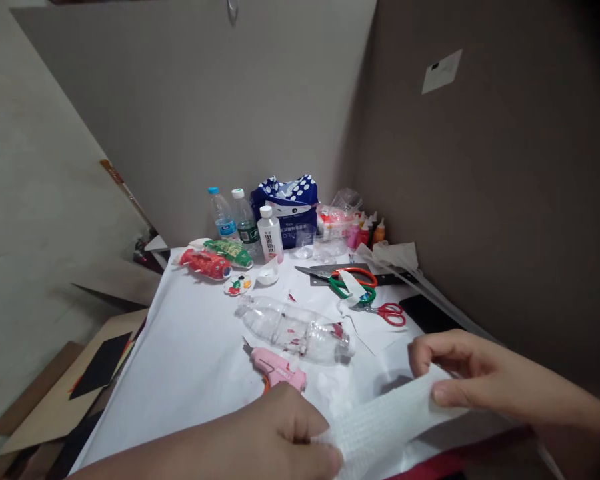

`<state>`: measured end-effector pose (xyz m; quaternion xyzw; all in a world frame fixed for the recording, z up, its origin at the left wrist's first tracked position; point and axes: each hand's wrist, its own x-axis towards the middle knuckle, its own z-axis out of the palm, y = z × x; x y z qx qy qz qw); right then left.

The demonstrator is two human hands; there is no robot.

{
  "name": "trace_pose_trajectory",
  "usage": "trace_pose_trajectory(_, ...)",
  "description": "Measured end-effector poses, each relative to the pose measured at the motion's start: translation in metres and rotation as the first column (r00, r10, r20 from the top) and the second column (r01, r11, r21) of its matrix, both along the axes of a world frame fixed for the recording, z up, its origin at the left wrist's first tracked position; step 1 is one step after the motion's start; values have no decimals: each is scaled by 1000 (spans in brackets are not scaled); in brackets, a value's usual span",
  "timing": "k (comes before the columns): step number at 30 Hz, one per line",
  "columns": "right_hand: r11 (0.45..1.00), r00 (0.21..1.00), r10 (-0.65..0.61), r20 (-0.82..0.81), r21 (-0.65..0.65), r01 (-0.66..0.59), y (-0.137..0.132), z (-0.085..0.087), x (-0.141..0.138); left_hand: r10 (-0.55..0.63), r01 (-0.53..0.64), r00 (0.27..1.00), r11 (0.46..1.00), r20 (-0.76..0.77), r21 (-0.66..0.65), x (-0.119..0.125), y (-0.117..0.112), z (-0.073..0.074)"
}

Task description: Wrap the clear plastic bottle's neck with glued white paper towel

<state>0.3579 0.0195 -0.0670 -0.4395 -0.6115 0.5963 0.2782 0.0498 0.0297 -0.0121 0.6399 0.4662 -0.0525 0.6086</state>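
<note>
A folded strip of white textured paper towel (385, 420) is stretched between my two hands close to the table's front edge. Its left end is pinched by my left hand (300, 430), fingers closed. At the other end my right hand (450, 373) grips the upper corner between thumb and fingers. Just beyond my left hand lies a pink glue gun (277, 369), its nozzle pointing up and left. Past that, a clear plastic bottle (293, 330) with red bits on it rests on its side.
Red-handled scissors (390, 313), green-handled scissors (353, 290) and a dark phone-like slab (430, 315) lie on the right. Fish-shaped red (205, 263) and green (230, 252) pieces sit at the back left. Bottles, a blue tissue pack (290, 210) and several paint bottles (365, 233) line the back.
</note>
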Motion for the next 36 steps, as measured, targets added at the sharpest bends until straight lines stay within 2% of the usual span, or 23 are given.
trace_pose_trajectory(4,999,994,-50,94,10,49,-6,-8,15,-18,30,991,996,-129,90,2,0,-1)
trace_pose_trajectory(8,984,980,-172,98,-23,175,0,-8,10,-74,95,980,989,-182,109,4,5,-10)
trace_pose_trajectory(11,965,961,-261,90,63,256,15,0,0,-84,98,969,994,-230,48,6,8,-22)
trace_pose_trajectory(14,943,953,-295,64,180,280,37,6,-13,-46,37,984,998,-173,-57,10,10,-34)
trace_pose_trajectory(19,936,957,-275,90,252,245,77,5,-35,6,-9,1000,994,-24,-110,17,16,-40)
trace_pose_trajectory(24,904,953,-243,182,398,155,103,-1,-50,-62,50,996,987,-71,-152,19,25,-41)
trace_pose_trajectory(30,846,924,-223,311,533,24,116,-16,-53,-140,129,989,978,-56,-167,18,33,-53)
trace_pose_trajectory(33,827,906,-230,354,562,-9,117,-24,-51,-162,149,982,981,-100,-127,17,35,-50)
trace_pose_trajectory(36,809,891,-245,382,588,-30,118,-31,-50,-180,169,960,983,-217,-68,16,34,-42)
